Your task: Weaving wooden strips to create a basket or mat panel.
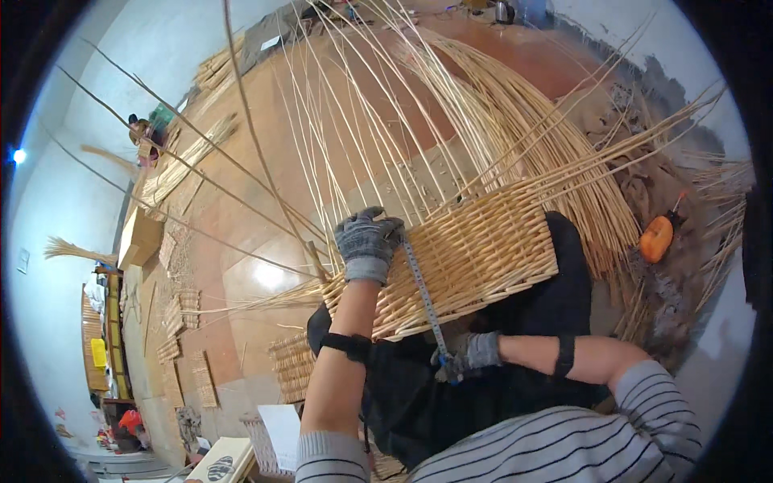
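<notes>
Two gloved hands, one tape, and here we are at the woven panel (483, 249), lying tilted across the person's dark lap (419, 402)! The left hand (369, 241) is up at the far edge, fingers bent over the weave beside the upper end of the measuring tape (423, 290); whether that grip pinches the tape or merely presses there, I cannot tell. No such doubt lower down: the right hand (469, 356) is curled around the tape's lower end, just off the panel's near edge, a firm grasp by the look of it. And the tape runs nearly straight between them, across the weave!

Now, how does this panel handle? I'd judge it light for its spread, stiff through the packed rows, springy at the rim. The trouble is those long pale stakes (354, 105) fanning out from the far edge: whippy, easily snagged, and I'd guess liable to crack if bent sharply. So take it by the dense weave, at the near edge or a corner, never by the loose ends! The tape itself looks thin and pliable, likely to slide on smooth rods, so pinch it flat at each end, close to the edges.
</notes>
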Demonstrator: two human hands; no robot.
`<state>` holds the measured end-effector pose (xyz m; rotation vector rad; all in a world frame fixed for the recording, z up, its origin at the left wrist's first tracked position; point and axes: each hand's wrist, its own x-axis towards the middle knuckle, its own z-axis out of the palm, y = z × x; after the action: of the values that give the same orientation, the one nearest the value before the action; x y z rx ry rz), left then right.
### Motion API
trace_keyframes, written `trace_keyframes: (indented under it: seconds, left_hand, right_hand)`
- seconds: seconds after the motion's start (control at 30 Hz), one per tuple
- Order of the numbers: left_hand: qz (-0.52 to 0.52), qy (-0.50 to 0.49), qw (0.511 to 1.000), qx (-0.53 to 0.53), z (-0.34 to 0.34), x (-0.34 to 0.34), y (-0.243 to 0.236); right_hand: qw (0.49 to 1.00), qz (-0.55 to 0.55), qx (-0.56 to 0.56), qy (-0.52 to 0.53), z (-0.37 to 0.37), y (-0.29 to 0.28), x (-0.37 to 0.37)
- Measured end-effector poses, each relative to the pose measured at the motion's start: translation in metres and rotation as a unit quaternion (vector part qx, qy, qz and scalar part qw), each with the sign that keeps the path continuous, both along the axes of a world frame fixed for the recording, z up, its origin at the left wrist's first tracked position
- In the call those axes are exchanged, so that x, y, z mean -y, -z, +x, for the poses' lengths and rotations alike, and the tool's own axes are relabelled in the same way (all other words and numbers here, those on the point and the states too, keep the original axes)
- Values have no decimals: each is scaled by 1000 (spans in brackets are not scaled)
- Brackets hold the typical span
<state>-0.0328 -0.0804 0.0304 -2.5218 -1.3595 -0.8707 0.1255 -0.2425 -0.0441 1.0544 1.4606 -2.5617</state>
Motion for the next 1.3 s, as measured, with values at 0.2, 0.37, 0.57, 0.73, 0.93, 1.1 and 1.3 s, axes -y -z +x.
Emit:
trace_keyframes:
  seconds: [0.2, 0.37, 0.57, 0.73, 0.93, 1.1, 1.3]
  left_hand:
    - [-251, -25, 968, 18, 14, 2, 23]
    - [-168, -40, 985, -22, 23, 4, 19]
    - [-143, -42, 989, -11, 20, 9, 30]
    - [-162, -53, 985, -33, 21, 13, 24]
    - [-148, -15, 989, 10, 27, 13, 29]
    - [-228, -55, 972, 23, 22, 7, 39]
    - [-219, -210, 953, 1, 32, 24, 19]
  right_hand:
    - [996, -33, 58, 60, 0, -7, -11]
    - [972, 176, 99, 123, -3, 20, -17]
    - [952, 216, 137, 170, -11, 16, -9]
    - [948, 247, 94, 175, -14, 42, -3]
    - [929, 311, 93, 181, 5, 24, -7]
    - [886, 331, 30, 323, 119, -62, -4]
    - [577, 50, 137, 803, 321, 33, 67]
